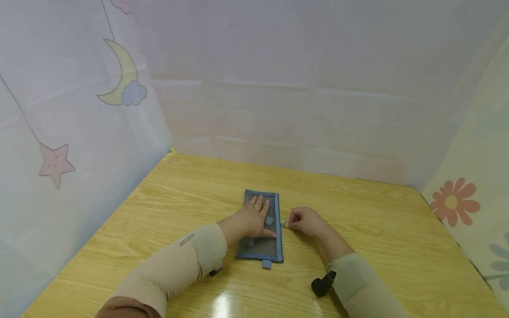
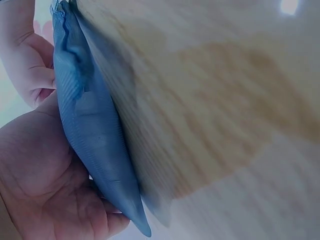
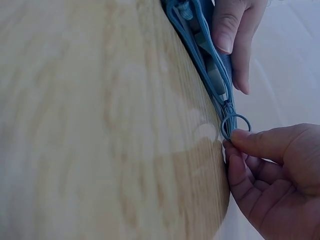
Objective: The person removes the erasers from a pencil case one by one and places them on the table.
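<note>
A blue zip pouch (image 1: 258, 251) with a see-through mesh face lies flat on the table, its zipper edge on the right. My left hand (image 1: 251, 221) rests on it with fingers spread, pressing the mesh. Between thumb and fingers my right hand (image 1: 310, 221) pinches the ring (image 3: 236, 115) of the zipper pull, just off the pouch's right edge. In the right wrist view the zipper edge gapes above the pull, and pale small pieces (image 3: 216, 82) show inside; their kind I cannot tell. The left wrist view shows the pouch (image 2: 102, 130) edge-on beside the left palm.
The wood-grain table (image 1: 191, 185) spreads around the pouch. A small blue tab (image 1: 267, 264) sticks out from the pouch's near edge. Pale printed curtains (image 1: 254, 115) stand behind and at both sides. A black wrist camera (image 1: 323, 284) sits below the right forearm.
</note>
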A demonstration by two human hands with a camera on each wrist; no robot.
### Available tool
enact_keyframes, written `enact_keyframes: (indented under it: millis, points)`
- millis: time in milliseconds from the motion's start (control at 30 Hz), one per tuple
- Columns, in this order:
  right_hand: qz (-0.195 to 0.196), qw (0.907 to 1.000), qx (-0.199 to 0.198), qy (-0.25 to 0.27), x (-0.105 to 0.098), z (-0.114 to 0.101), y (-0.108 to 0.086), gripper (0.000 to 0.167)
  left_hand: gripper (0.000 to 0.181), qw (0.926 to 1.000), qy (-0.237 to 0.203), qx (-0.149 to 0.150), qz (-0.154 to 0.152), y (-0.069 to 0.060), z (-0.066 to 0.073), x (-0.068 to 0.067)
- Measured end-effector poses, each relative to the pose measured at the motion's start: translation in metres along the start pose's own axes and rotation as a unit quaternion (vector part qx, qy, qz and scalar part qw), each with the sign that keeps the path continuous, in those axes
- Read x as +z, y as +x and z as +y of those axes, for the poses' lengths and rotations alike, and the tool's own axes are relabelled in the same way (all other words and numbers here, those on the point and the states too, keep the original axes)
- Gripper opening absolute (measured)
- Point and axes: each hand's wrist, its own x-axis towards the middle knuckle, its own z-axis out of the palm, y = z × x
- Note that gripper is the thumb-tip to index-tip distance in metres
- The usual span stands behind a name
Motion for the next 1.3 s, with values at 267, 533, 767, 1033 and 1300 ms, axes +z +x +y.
enact_keyframes:
  millis: [267, 533, 767, 1033, 1300]
  points:
    - [-0.029, 0.9991, -0.029, 0.008, -0.0038, 0.0038, -0.0034, 0.011, 0.106, 1.0000, -0.006, 0.005, 0.005, -0.0010, 0.0040, 0.0001]
    - [-0.064, 0.9968, -0.036, 0.033, -0.0055, 0.0047, -0.0049, 0.008, 0.107, 1.0000, 0.006, 0.004, 0.003, 0.0001, 0.0057, 0.0016]
    - [-0.057, 0.9972, -0.039, 0.026, -0.0050, 0.0075, -0.0034, 0.008, 0.107, 0.9998, 0.015, 0.007, -0.008, -0.0021, 0.0084, -0.0004]
    - [-0.036, 0.9989, -0.024, 0.017, -0.0017, 0.0096, 0.0011, 0.009, 0.111, 0.9997, 0.023, 0.005, -0.009, -0.0026, 0.0099, 0.0011]
    - [-0.026, 0.9996, -0.012, 0.006, -0.0028, 0.0061, 0.0045, 0.009, 0.111, 0.9997, 0.023, 0.003, -0.012, -0.0036, 0.0103, -0.0001]
